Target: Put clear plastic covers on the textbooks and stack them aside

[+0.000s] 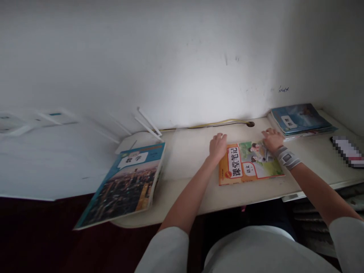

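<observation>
An orange workbook [234,178] lies flat on the white desk, with Chinese lettering and a picture of children on its cover. My left hand [218,148] is at its upper left edge, fingers bent and closed against the side. At the upper right corner, my right hand [273,139] curls its fingers around the edge and wears a grey band on the wrist. The two hands hold the workbook between them. The undersides of my fingers are hidden.
A blue textbook [122,185] with a city photo lies at left, overhanging the desk [182,189]. Several blue books [303,115] are stacked at back right, near a phone [348,151]. A yellow cable [213,123] runs along the wall into a hole. White bars [148,123] stand at left.
</observation>
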Demonstrator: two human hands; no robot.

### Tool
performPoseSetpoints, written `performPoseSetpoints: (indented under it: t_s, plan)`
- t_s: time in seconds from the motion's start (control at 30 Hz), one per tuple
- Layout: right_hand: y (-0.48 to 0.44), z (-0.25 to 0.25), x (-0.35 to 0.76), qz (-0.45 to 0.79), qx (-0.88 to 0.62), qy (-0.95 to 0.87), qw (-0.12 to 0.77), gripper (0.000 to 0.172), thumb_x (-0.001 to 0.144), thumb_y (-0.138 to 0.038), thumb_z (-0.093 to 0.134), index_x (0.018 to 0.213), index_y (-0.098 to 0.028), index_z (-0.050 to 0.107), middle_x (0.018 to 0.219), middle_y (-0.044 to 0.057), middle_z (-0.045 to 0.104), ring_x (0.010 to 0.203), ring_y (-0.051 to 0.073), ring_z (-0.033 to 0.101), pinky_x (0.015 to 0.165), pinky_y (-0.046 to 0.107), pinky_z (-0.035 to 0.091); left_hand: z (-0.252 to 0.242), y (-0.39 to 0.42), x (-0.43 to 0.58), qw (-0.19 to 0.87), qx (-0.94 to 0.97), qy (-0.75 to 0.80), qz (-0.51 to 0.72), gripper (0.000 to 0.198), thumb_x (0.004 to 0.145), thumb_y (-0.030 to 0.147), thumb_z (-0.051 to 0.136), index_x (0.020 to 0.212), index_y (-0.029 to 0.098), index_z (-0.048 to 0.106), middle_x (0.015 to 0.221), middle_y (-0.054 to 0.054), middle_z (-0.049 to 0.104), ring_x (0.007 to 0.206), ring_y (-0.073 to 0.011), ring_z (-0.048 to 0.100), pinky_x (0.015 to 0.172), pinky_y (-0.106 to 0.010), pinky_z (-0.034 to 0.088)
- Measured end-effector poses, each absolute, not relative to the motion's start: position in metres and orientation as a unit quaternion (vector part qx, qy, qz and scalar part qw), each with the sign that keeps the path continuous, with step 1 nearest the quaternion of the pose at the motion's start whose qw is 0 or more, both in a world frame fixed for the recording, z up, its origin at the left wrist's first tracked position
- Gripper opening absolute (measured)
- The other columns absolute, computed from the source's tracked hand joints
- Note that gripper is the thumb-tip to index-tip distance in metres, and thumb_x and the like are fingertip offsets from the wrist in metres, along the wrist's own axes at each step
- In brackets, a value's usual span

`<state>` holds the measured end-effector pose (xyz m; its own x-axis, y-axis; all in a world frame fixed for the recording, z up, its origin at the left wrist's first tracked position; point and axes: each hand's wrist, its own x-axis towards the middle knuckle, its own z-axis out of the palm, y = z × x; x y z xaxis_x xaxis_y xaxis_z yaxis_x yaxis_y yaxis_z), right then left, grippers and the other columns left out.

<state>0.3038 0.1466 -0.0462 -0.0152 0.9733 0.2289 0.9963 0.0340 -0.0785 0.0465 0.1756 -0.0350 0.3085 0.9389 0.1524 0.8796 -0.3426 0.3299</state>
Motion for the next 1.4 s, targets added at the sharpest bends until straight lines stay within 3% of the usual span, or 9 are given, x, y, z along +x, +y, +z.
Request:
performPoseSetpoints:
  t_s: [0.17, 0.33, 0.53, 0.73, 0.9, 1.0, 1.07, 1.2, 1.4]
  plan:
    - [0.144, -0.056, 0.257, -0.057, -0.552, -0.829, 0.070, 0.033, 0.090, -0.030, 0.040, 0.115, -0.018, 0.057, 0.128, 0.012, 0.053, 0.121, 0.025, 0.043, 0.103, 0.046, 0.023, -0.046, 0.167, 0.090, 0.077, 0.877, 0.458, 0.125, 0.027, 0.089, 0.021, 0.037, 0.102, 0.019, 0.061, 0.112, -0.008, 0.061, 0.110, -0.0186, 0.051, 0.098, -0.033, 0.034]
    - [0.146, -0.063, 0.253, -0.037, -0.551, -0.830, 0.076, 0.040, 0.093, -0.036, 0.034, 0.118, -0.014, 0.055, 0.121, 0.014, 0.057, 0.112, 0.024, 0.049, 0.096, 0.040, 0.030, -0.052, 0.169, 0.097, 0.074, 0.878, 0.455, 0.124, 0.028, 0.090, 0.023, 0.037, 0.097, 0.017, 0.064, 0.098, -0.008, 0.065, 0.094, -0.0180, 0.058, 0.086, -0.030, 0.041]
    - [0.149, -0.050, 0.257, -0.049, -0.586, -0.802, 0.105, 0.039, 0.093, -0.037, 0.031, 0.112, -0.019, 0.060, 0.105, 0.011, 0.061, 0.100, 0.024, 0.052, 0.085, 0.034, 0.033, -0.047, 0.179, 0.096, 0.071, 0.862, 0.481, 0.143, 0.028, 0.090, 0.028, 0.039, 0.099, 0.018, 0.064, 0.094, -0.009, 0.063, 0.093, -0.0195, 0.057, 0.083, -0.031, 0.042]
    - [0.163, -0.052, 0.258, -0.030, -0.599, -0.795, 0.088, 0.032, 0.092, -0.028, 0.034, 0.103, -0.016, 0.062, 0.097, 0.012, 0.061, 0.091, 0.021, 0.055, 0.078, 0.030, 0.037, -0.048, 0.193, 0.099, 0.098, 0.864, 0.477, 0.130, 0.023, 0.087, 0.031, 0.045, 0.093, 0.020, 0.065, 0.088, -0.005, 0.064, 0.082, -0.0159, 0.059, 0.075, -0.026, 0.045]
    - [0.161, -0.056, 0.257, -0.035, -0.619, -0.778, 0.100, 0.027, 0.089, -0.023, 0.040, 0.105, -0.017, 0.061, 0.107, 0.013, 0.059, 0.098, 0.025, 0.054, 0.084, 0.035, 0.036, -0.051, 0.184, 0.102, 0.078, 0.860, 0.486, 0.132, 0.023, 0.087, 0.026, 0.044, 0.097, 0.020, 0.064, 0.103, -0.008, 0.061, 0.098, -0.0196, 0.055, 0.085, -0.031, 0.042]
    - [0.154, -0.058, 0.254, -0.022, -0.575, -0.810, 0.109, 0.033, 0.091, -0.021, 0.032, 0.108, -0.017, 0.061, 0.116, 0.011, 0.059, 0.105, 0.022, 0.053, 0.094, 0.035, 0.033, -0.055, 0.172, 0.103, 0.073, 0.867, 0.476, 0.128, 0.030, 0.090, 0.021, 0.036, 0.105, 0.020, 0.062, 0.113, -0.009, 0.059, 0.112, -0.0213, 0.049, 0.095, -0.036, 0.037]
    - [0.149, -0.061, 0.253, -0.004, -0.538, -0.837, 0.099, 0.040, 0.094, -0.029, 0.029, 0.118, -0.013, 0.056, 0.126, 0.013, 0.054, 0.116, 0.023, 0.048, 0.100, 0.036, 0.030, -0.059, 0.165, 0.100, 0.072, 0.873, 0.468, 0.113, 0.035, 0.090, 0.019, 0.034, 0.116, 0.018, 0.057, 0.124, -0.010, 0.055, 0.122, -0.0229, 0.042, 0.103, -0.041, 0.029]
    - [0.141, -0.066, 0.261, 0.018, -0.500, -0.864, 0.056, 0.065, 0.091, -0.051, 0.027, 0.135, -0.005, 0.038, 0.140, 0.019, 0.039, 0.131, 0.028, 0.032, 0.106, 0.043, 0.023, -0.066, 0.157, 0.087, 0.058, 0.881, 0.466, 0.059, 0.047, 0.092, 0.030, 0.028, 0.136, 0.017, 0.037, 0.144, -0.010, 0.036, 0.136, -0.0248, 0.023, 0.109, -0.051, 0.015]
    - [0.142, -0.069, 0.281, 0.005, -0.478, -0.877, 0.032, 0.072, 0.090, -0.056, 0.021, 0.138, -0.004, 0.033, 0.144, 0.018, 0.033, 0.133, 0.029, 0.028, 0.106, 0.046, 0.022, -0.071, 0.158, 0.070, 0.060, 0.860, 0.506, 0.034, 0.057, 0.092, 0.045, 0.017, 0.141, 0.018, 0.028, 0.149, -0.006, 0.026, 0.138, -0.0227, 0.019, 0.111, -0.048, 0.011]
